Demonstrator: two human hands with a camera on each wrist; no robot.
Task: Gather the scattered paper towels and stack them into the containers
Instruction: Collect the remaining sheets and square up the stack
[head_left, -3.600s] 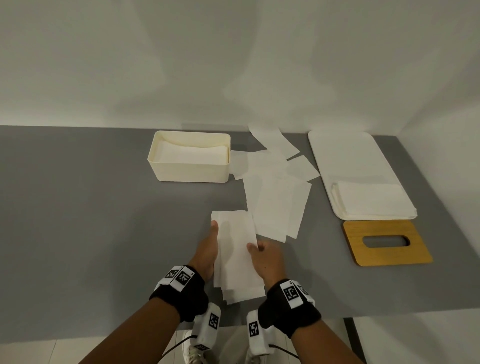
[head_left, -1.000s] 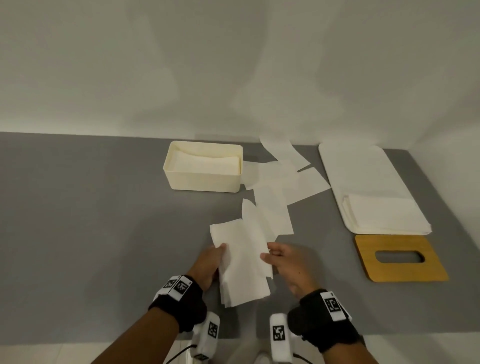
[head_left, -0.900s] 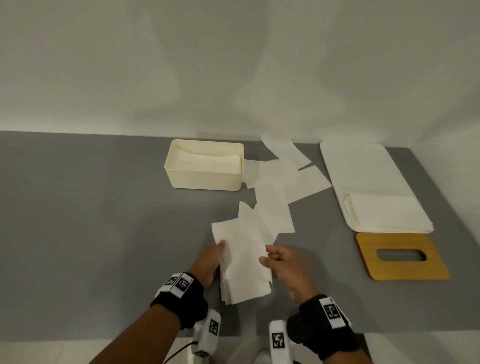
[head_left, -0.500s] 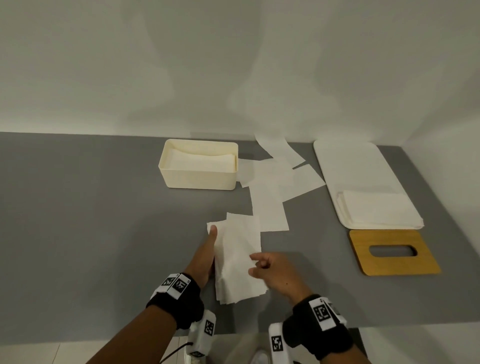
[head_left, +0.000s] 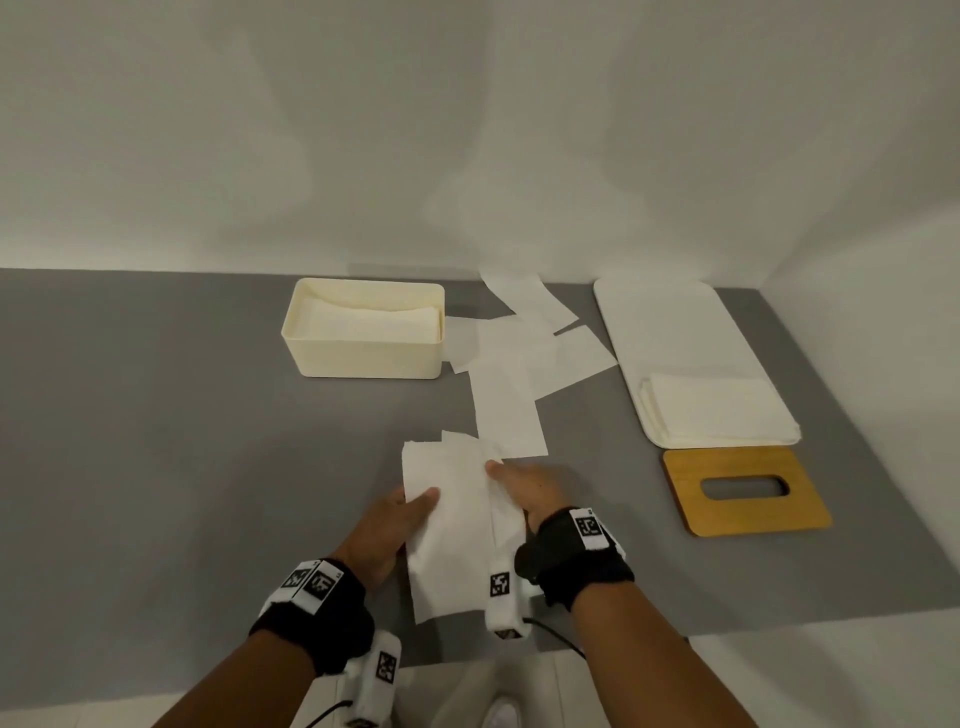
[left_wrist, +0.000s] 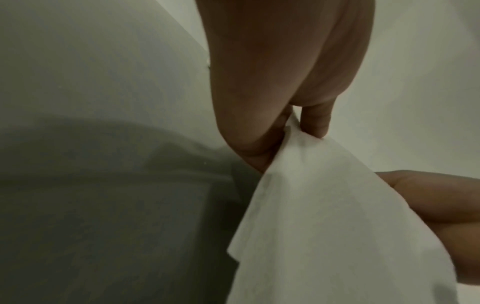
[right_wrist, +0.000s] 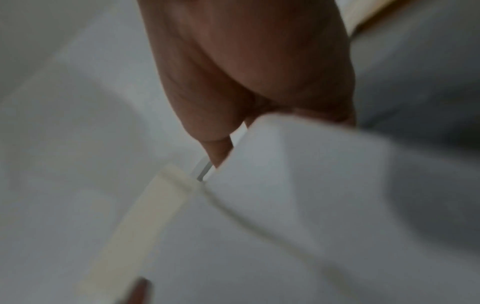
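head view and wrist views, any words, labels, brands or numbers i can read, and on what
No readable words, brands or numbers in any view.
Left wristband: square black-and-white coded markers, no letters.
Right wristband: the same kind of marker, no letters.
White wrist camera units: one coded marker each, no text.
Cream box, white tray, wooden lid, paper towels: unmarked.
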